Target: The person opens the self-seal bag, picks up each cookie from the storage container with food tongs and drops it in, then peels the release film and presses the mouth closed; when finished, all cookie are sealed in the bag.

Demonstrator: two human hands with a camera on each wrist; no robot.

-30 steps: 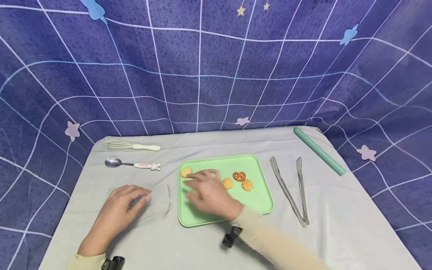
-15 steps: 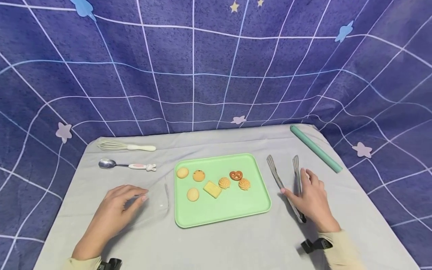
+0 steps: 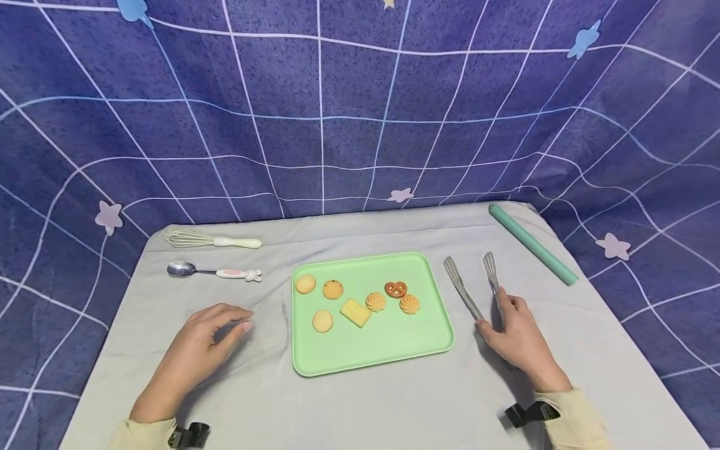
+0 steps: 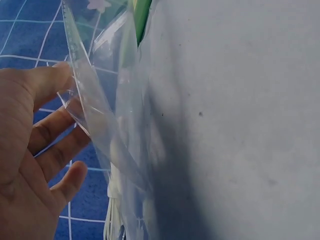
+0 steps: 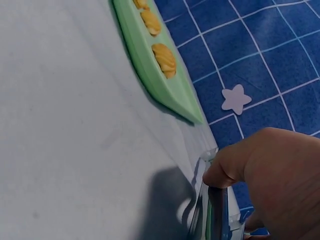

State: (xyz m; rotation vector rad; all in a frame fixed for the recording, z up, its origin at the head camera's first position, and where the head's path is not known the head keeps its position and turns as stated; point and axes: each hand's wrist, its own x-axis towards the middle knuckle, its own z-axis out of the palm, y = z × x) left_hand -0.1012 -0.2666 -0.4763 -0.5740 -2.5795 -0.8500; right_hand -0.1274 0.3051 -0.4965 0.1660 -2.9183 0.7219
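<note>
My left hand [image 3: 197,350] pinches the edge of a clear plastic bag [image 4: 97,120] between thumb and fingers; the head view barely shows this see-through bag left of the tray. Around metal tongs [image 3: 461,289] my right hand [image 3: 522,347] is curled, thumb on one arm and fingers on the other. The slotted tong tips point away and stand apart, with nothing between them. A light green tray [image 3: 371,359] lies between the hands. On it are round cookies [image 3: 322,321], a rectangular biscuit [image 3: 355,312], swirl cookies [image 3: 409,304] and a pretzel [image 3: 395,289].
At the back left lie a whisk [image 3: 239,242] and, nearer, a spoon [image 3: 230,274] with a rabbit-shaped handle end. A green roll [image 3: 533,244] lies slanted at the back right. A blue grid-patterned curtain [image 3: 360,144] rises behind the cloth-covered table [image 3: 394,406].
My right hand has left the tray, gone right to the tongs and taken hold of them; their arms are now closer together. The left hand has stayed in nearly the same place.
</note>
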